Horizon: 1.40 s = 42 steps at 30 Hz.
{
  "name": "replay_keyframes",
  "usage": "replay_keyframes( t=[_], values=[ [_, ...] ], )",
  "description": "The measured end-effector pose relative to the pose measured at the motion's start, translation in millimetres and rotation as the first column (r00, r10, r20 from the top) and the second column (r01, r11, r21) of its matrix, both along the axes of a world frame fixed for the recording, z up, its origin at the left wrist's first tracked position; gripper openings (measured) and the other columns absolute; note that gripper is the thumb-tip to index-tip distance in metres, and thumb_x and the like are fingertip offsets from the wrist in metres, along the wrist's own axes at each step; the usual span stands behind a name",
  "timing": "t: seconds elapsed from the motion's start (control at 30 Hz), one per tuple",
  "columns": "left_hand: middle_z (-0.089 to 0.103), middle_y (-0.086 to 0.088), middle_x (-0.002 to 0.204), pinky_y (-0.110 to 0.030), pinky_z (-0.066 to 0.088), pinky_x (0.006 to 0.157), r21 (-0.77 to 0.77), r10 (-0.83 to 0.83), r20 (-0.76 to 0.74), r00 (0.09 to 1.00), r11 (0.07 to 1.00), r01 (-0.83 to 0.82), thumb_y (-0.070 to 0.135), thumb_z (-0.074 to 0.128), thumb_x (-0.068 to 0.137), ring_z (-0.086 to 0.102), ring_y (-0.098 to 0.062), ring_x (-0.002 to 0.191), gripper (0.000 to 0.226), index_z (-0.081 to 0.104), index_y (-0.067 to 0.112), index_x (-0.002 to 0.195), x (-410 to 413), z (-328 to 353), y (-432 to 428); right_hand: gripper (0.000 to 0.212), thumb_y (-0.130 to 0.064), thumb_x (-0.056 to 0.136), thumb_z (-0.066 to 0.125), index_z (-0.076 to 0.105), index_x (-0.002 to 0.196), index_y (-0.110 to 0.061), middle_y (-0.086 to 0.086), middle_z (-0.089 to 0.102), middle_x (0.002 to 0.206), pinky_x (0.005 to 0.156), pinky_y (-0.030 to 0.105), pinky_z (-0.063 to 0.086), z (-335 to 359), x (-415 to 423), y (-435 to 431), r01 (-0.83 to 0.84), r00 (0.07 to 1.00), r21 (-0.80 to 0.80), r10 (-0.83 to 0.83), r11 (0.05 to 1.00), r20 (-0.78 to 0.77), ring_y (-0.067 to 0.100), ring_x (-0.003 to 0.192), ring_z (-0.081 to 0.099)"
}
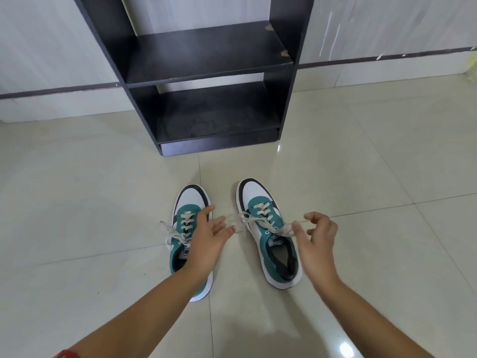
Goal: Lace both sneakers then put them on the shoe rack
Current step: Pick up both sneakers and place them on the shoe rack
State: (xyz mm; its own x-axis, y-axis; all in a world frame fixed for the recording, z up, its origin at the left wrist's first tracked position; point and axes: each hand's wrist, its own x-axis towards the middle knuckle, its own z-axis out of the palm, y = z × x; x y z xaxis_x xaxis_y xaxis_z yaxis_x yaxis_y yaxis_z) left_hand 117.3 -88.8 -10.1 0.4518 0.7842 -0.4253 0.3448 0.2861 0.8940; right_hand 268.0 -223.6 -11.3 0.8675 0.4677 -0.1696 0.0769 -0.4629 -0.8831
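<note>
The floor is made of large glossy pale tiles with thin joints. At the far side stands one shoe rack of dark flat boards, box shaped, with two shelves, both bare and dusty. Behind it is a pale wall with a dark stripe.

Two sneakers stand on the floor near the person, side by side and apart, toes pointing far toward the rack, their long axis running from near to far. Each is white and teal with a dark toe band and pale flat laces.

The left hand hovers open over the left sneaker, fingers spread, holding nothing. The right hand pinches one lace end of the right sneaker and pulls it to the right. The other lace end lies loose on the left.
</note>
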Motion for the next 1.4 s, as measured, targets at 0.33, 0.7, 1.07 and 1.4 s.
replay_keyframes(
  t=[0.33,0.7,1.07,1.4],
  values=[
    [0.039,0.001,0.143,-0.051,0.026,0.111,0.627,0.017,-0.492,0.870,0.700,0.341,0.032,0.071,0.075,0.033,-0.021,0.135,0.041,0.054,0.024,0.112,-90,-19,-41,0.045,-0.020,0.070,0.076,0.057,0.111,-0.022,0.011,0.026,0.151,0.101,0.042,0.040,-34,-45,-35,-0.272,0.940,-0.333,0.323,0.903,0.107,0.033,0.133,0.033],
    [0.052,0.010,0.083,-0.013,0.034,0.055,0.360,-0.129,-0.488,0.863,0.871,0.333,0.018,0.076,0.066,0.053,-0.017,0.071,0.044,0.037,0.038,0.065,-100,-13,-28,0.027,-0.042,0.070,0.068,0.064,0.087,-0.021,0.001,0.064,0.088,0.051,0.026,0.033,-5,-27,-13,-0.414,0.729,-0.656,0.661,0.631,0.175,0.024,0.072,0.055],
    [0.053,0.010,0.070,-0.013,0.046,0.058,0.394,-0.097,-0.455,0.885,0.869,0.298,0.014,0.077,0.069,0.055,-0.008,0.065,0.036,0.043,0.023,0.071,-77,84,10,0.031,-0.035,0.074,0.073,0.063,0.074,-0.006,0.006,0.064,0.079,0.049,0.028,0.033,71,-29,25,-0.373,0.719,-0.575,0.619,0.728,0.317,0.029,0.063,0.058],
    [0.054,0.014,0.091,-0.019,0.047,0.054,0.580,-0.002,-0.441,0.897,0.763,0.286,0.015,0.074,0.074,0.057,-0.017,0.067,0.032,0.042,0.016,0.072,-66,333,46,0.029,-0.028,0.063,0.083,0.060,0.066,-0.010,0.004,0.064,0.073,0.042,0.023,0.036,318,-10,73,-0.361,0.544,-0.515,0.624,0.777,0.561,0.024,0.056,0.058]
  ],
)
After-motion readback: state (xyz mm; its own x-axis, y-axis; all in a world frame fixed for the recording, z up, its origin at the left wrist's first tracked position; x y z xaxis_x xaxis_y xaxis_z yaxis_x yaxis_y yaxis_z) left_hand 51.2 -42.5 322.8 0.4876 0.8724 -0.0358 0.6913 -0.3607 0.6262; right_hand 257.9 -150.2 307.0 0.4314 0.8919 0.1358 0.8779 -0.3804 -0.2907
